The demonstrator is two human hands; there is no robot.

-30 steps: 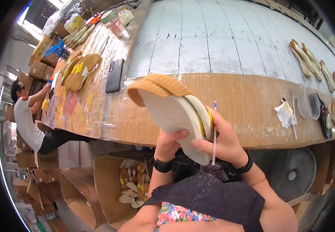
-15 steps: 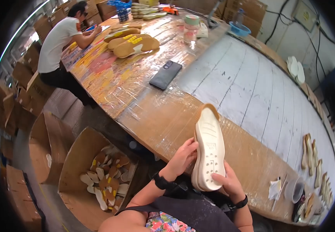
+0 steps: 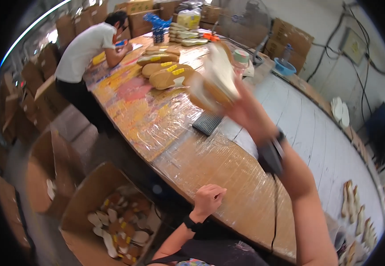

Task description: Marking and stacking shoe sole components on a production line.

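Stretched out far over the table, my right hand (image 3: 247, 107) grips cream-and-tan shoe soles (image 3: 222, 71). Motion smears them, and I cannot tell exactly how many pieces are in the grasp. Just beyond them to the left, a group of tan soles (image 3: 168, 79) with yellow patches lies on the table. Below the held soles is a dark ridged phone (image 3: 207, 123). My left hand (image 3: 209, 197) is curled closed above the near table edge, with nothing seen in it.
A cardboard box (image 3: 83, 195) of loose soles stands on the floor at lower left. Across the table's far left corner leans a person (image 3: 86, 51). Cream soles (image 3: 185, 33), a lidded jar (image 3: 242, 57) and a blue basin (image 3: 284, 66) stand far back. More soles (image 3: 350, 201) line the right side.
Both hands held the soles close to my body before. My left hand has let go, and my right hand has carried them forward toward the far pile. The view has shifted.
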